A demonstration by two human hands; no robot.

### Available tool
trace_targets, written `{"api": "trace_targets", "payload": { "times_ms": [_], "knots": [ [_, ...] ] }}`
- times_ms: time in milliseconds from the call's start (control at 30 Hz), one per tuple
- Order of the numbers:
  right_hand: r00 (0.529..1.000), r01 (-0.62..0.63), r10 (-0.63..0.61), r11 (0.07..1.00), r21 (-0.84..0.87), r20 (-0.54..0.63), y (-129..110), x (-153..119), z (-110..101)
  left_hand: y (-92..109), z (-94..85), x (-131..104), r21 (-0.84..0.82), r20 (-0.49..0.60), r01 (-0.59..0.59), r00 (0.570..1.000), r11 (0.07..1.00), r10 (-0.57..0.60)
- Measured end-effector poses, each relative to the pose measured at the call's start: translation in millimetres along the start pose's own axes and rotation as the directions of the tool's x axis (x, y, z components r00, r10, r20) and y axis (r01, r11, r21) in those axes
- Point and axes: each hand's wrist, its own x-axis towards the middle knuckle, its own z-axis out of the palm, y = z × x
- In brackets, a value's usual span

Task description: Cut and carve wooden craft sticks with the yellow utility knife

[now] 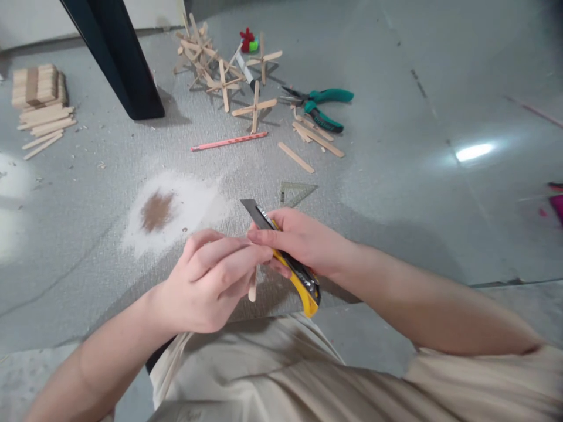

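My right hand [303, 237] is closed around a yellow and black utility knife [303, 287], its blade out and pointing up and to the left. Close beside it, my left hand [215, 275] has its fingers pinched on a wooden craft stick [252, 286]; most of the stick is hidden, and one rounded end shows below the fingers. The fingertips of both hands meet near the knife's middle. Just beyond the right hand lies a clear set square [295, 192], partly covered by that hand.
Behind lie a pink pencil [229, 142], green-handled pliers [323, 105], loose craft sticks [319, 138] and several crossed-stick pieces [255, 108]. A bundle of craft sticks [39, 85] is at the far left, near a dark post [118, 58]. White and brown powder [158, 211] covers a patch left of centre.
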Motion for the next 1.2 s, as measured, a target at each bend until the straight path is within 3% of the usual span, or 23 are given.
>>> {"api": "trace_targets", "payload": {
  "times_ms": [100,267,367,567,633,767,933,1067,1200],
  "knots": [
    [0.995,0.096,-0.097,0.994,0.053,0.032,2.5,1.4,-1.1,-1.6,-1.8,0.7,0.088,-0.064,0.027,0.998,0.996,-0.021],
    [0.974,0.225,-0.223,0.973,0.055,-0.039,7.3,3.4,2.7,-2.0,-3.7,0.8,0.094,-0.052,0.068,0.997,0.993,-0.063],
    [0.978,0.206,-0.206,0.978,0.013,0.006,11.0,5.8,7.9,-0.2,-3.6,1.1,0.088,-0.092,0.063,0.994,0.994,-0.054],
    [0.996,-0.027,0.028,1.000,-0.011,0.083,19.0,8.2,13.7,0.3,-5.5,0.4,0.178,-0.177,0.148,0.977,0.973,-0.116],
    [0.992,-0.056,0.051,0.998,0.034,0.114,19.7,7.7,14.2,-1.4,-6.6,-0.4,0.208,-0.211,0.156,0.971,0.965,-0.112],
    [0.987,-0.037,0.006,0.981,0.190,0.160,16.6,4.6,13.7,-6.2,-7.1,-3.5,0.278,-0.251,0.119,0.967,0.953,-0.047],
    [0.983,0.076,-0.113,0.969,0.236,0.147,8.9,-3.3,7.8,-6.8,-3.4,-10.5,0.362,-0.246,0.035,0.967,0.931,0.060],
    [0.972,0.190,-0.222,0.939,0.288,0.081,5.0,-5.5,2.6,-2.2,-2.6,-11.1,0.285,-0.163,0.030,0.986,0.958,0.017],
    [0.983,0.177,-0.182,0.955,0.239,-0.003,8.4,3.3,2.2,-6.2,-1.7,-6.5,0.226,-0.159,0.089,0.986,0.970,-0.053]
  ]
}}
